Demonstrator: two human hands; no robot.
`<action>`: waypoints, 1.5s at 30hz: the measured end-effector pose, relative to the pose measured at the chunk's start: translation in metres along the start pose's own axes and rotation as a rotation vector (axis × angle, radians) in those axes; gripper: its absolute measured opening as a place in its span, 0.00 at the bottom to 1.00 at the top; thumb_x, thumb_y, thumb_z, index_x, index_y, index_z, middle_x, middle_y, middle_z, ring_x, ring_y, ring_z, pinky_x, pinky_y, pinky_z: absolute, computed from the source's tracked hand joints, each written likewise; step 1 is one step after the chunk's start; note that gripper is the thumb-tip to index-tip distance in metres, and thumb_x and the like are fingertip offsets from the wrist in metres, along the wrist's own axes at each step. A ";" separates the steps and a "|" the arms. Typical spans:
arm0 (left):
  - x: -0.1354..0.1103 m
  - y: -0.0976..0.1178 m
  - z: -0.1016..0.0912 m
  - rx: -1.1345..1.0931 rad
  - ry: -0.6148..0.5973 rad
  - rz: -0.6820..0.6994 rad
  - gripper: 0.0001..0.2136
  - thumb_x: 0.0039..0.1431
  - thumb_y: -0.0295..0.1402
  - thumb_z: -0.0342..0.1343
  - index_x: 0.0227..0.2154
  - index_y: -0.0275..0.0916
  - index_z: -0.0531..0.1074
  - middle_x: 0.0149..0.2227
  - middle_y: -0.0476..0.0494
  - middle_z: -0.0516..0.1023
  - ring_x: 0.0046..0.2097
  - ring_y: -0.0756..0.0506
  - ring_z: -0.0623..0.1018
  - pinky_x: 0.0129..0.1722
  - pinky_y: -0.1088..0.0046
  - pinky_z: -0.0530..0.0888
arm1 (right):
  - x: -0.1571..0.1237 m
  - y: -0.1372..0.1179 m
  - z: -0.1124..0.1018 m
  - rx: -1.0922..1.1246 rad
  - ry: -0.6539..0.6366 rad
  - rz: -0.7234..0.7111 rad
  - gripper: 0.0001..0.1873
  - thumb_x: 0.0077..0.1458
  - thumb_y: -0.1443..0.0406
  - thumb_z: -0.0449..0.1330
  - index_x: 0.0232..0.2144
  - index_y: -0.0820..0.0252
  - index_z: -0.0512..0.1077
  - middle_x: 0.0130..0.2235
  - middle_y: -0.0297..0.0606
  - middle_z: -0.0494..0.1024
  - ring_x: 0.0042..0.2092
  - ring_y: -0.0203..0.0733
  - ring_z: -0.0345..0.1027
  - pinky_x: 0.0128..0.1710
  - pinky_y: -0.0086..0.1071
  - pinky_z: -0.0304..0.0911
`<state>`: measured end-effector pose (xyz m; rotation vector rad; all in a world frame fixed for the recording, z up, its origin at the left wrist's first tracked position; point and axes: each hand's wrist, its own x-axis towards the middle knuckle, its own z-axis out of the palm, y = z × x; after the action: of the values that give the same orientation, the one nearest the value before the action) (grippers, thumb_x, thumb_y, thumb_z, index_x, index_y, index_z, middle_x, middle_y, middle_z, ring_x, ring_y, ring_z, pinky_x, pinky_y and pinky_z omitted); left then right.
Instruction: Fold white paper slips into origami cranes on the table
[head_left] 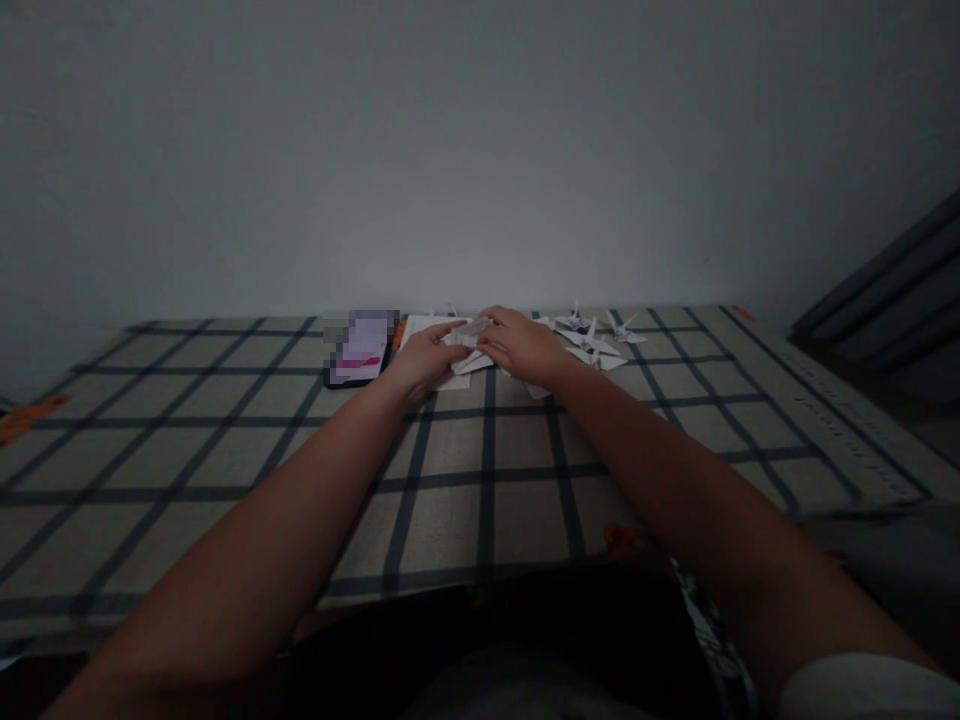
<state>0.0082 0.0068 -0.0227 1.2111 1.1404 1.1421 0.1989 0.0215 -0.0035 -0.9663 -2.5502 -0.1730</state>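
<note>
Between my two hands is a piece of folded white paper, pinched from both sides just above the table. My left hand grips its left edge between thumb and fingers. My right hand has its fingertips closed on the right part, hiding some of the folds. White sheets of paper lie under and behind the hands. Just right of my right hand, several folded paper cranes stand close together on the cloth.
A phone with a lit, blurred screen lies left of my left hand. The checked cloth covers the table, which meets a plain wall at the back. Dark striped fabric rises at the right.
</note>
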 end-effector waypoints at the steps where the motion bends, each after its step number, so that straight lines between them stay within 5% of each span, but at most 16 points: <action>1: -0.001 0.000 0.001 -0.008 -0.021 0.004 0.24 0.43 0.25 0.65 0.48 0.39 0.77 0.38 0.42 0.82 0.34 0.46 0.80 0.32 0.75 0.73 | 0.000 0.000 0.000 -0.005 0.004 0.007 0.15 0.66 0.61 0.53 0.46 0.61 0.76 0.55 0.46 0.70 0.53 0.47 0.65 0.46 0.36 0.65; 10: -0.003 0.000 0.008 -0.091 -0.068 -0.047 0.08 0.43 0.25 0.63 0.30 0.36 0.78 0.30 0.45 0.80 0.30 0.50 0.77 0.33 0.76 0.72 | -0.001 0.001 0.003 -0.042 -0.030 0.016 0.15 0.67 0.60 0.52 0.47 0.57 0.76 0.54 0.44 0.72 0.51 0.46 0.67 0.40 0.33 0.64; 14: -0.003 0.001 0.008 -0.128 -0.103 -0.025 0.10 0.43 0.25 0.63 0.33 0.36 0.78 0.34 0.44 0.81 0.34 0.48 0.78 0.37 0.74 0.73 | -0.001 0.000 -0.001 -0.054 -0.033 0.021 0.15 0.67 0.60 0.52 0.44 0.56 0.77 0.52 0.44 0.73 0.48 0.46 0.67 0.39 0.33 0.63; 21: -0.007 0.003 0.007 0.024 -0.056 -0.025 0.15 0.41 0.27 0.68 0.36 0.39 0.77 0.32 0.46 0.79 0.29 0.50 0.75 0.27 0.77 0.67 | -0.002 -0.001 0.000 0.033 -0.018 0.014 0.15 0.67 0.60 0.52 0.50 0.55 0.75 0.54 0.43 0.72 0.52 0.45 0.67 0.44 0.34 0.65; 27: -0.003 0.004 0.003 0.016 0.041 0.016 0.19 0.43 0.27 0.67 0.41 0.39 0.77 0.25 0.51 0.75 0.23 0.53 0.70 0.24 0.78 0.65 | -0.003 0.000 0.004 0.138 0.138 -0.011 0.24 0.67 0.63 0.50 0.64 0.47 0.62 0.61 0.43 0.66 0.60 0.45 0.61 0.58 0.40 0.61; 32: 0.000 0.004 0.003 -0.112 0.046 0.065 0.19 0.43 0.25 0.66 0.42 0.37 0.76 0.35 0.46 0.81 0.32 0.49 0.78 0.33 0.75 0.74 | 0.000 0.004 0.012 0.410 0.219 0.110 0.37 0.65 0.60 0.54 0.71 0.51 0.45 0.62 0.48 0.67 0.57 0.45 0.67 0.56 0.43 0.65; 38: 0.000 0.001 0.006 -0.161 -0.015 0.093 0.22 0.43 0.24 0.67 0.45 0.37 0.75 0.41 0.43 0.81 0.36 0.48 0.79 0.38 0.74 0.76 | 0.006 0.007 0.023 0.689 0.205 0.260 0.22 0.62 0.61 0.59 0.57 0.61 0.71 0.54 0.50 0.77 0.51 0.44 0.73 0.54 0.43 0.68; 45: 0.000 0.002 0.006 -0.148 -0.064 0.096 0.23 0.42 0.24 0.67 0.45 0.38 0.76 0.39 0.44 0.81 0.34 0.49 0.78 0.34 0.74 0.74 | 0.009 0.009 0.027 0.993 0.165 0.281 0.18 0.60 0.65 0.61 0.52 0.64 0.75 0.50 0.47 0.79 0.45 0.40 0.74 0.46 0.36 0.72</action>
<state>0.0139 0.0069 -0.0209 1.1891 0.9419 1.2290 0.1899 0.0402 -0.0246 -0.8058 -1.9008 0.9514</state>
